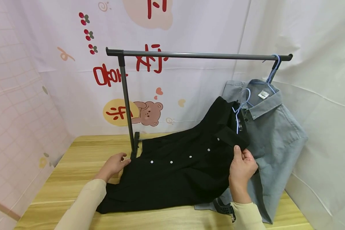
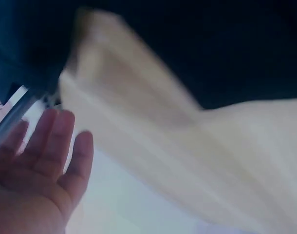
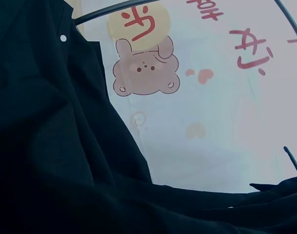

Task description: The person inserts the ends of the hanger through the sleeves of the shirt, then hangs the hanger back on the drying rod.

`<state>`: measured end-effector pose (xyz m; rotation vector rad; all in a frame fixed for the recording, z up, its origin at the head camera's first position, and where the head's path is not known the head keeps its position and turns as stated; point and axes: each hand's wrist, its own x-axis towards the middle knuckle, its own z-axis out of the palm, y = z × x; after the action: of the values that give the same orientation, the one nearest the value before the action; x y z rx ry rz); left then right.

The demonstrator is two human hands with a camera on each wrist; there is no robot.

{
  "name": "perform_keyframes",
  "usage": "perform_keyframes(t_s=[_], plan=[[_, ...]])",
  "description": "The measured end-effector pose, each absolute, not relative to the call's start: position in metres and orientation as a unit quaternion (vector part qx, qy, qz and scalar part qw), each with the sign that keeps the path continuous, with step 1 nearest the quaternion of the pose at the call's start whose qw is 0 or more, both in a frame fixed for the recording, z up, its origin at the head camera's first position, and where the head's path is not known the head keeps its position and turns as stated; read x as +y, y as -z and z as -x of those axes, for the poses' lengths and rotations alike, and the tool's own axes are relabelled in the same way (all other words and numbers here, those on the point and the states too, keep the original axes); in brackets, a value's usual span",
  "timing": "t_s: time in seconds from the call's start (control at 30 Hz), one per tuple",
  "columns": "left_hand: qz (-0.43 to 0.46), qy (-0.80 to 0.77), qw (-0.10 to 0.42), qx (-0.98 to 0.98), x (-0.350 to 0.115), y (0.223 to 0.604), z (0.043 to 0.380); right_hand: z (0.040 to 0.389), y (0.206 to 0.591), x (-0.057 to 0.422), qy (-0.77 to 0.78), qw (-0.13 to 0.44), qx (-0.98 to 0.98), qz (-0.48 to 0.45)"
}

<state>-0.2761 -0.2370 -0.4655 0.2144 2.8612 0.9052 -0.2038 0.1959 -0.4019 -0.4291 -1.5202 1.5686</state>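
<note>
A black button-up shirt (image 1: 172,182) with white buttons lies spread over the table, its collar end raised on the right. My right hand (image 1: 242,166) pinches the shirt's collar between thumb and fingers. A light-blue hanger (image 1: 237,118) sits inside the neck, its hook sticking up free of the rail. At the shirt's lower left edge is my left hand (image 1: 114,166), with extended fingers (image 2: 53,141) and nothing gripped; whether its thumb touches the cloth I cannot tell. In the right wrist view the black shirt (image 3: 46,136) fills the left and bottom, and the hand is hidden.
A dark metal clothes rack (image 1: 189,55) stands on the wooden table (image 1: 60,179). From its right end hangs a grey-blue shirt (image 1: 281,134) on another blue hanger (image 1: 271,72), partly behind the black one. Printed cloth (image 1: 189,95) hangs behind. A black strap (image 1: 225,209) is by my right wrist.
</note>
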Motion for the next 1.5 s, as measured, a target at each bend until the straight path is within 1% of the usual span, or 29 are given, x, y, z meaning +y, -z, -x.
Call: perform_keyframes(t_s=[0.17,0.3,0.4,0.5,0.63,0.9,1.0,1.13,1.33,1.43,1.5], plan=[[-0.044,-0.320,0.002,0.946,-0.226,0.434,0.296,0.195,0.382,0.182,-0.612,0.437,-0.642,0.147],[-0.035,-0.353,-0.079,0.932,-0.213,0.403,0.311,0.189,0.366,0.172,-0.614,0.433,-0.652,0.102],[-0.040,-0.355,-0.140,0.924,-0.206,0.384,0.320,0.195,0.365,0.172,-0.617,0.427,-0.657,0.070],[-0.039,-0.347,-0.173,0.921,-0.202,0.372,0.326,0.202,0.362,0.171,-0.609,0.416,-0.673,0.050],[-0.031,-0.329,-0.177,0.927,-0.202,0.363,0.328,0.206,0.344,0.159,-0.601,0.388,-0.698,0.020],[-0.029,-0.302,-0.151,0.941,-0.205,0.356,0.331,0.214,0.281,0.120,-0.600,0.329,-0.726,-0.077],[-0.031,-0.296,-0.143,0.944,-0.204,0.354,0.332,0.221,0.262,0.104,-0.597,0.299,-0.738,-0.096],[-0.029,-0.287,-0.140,0.947,-0.204,0.352,0.332,0.233,0.240,0.083,-0.589,0.278,-0.750,-0.111],[-0.031,-0.274,-0.140,0.951,-0.206,0.351,0.332,0.249,0.225,0.056,-0.587,0.256,-0.759,-0.118],[-0.032,-0.270,-0.140,0.952,-0.206,0.351,0.333,0.258,0.229,0.044,-0.580,0.243,-0.769,-0.119],[-0.032,-0.272,-0.135,0.952,-0.207,0.351,0.333,0.265,0.234,0.038,-0.561,0.221,-0.788,-0.123]])
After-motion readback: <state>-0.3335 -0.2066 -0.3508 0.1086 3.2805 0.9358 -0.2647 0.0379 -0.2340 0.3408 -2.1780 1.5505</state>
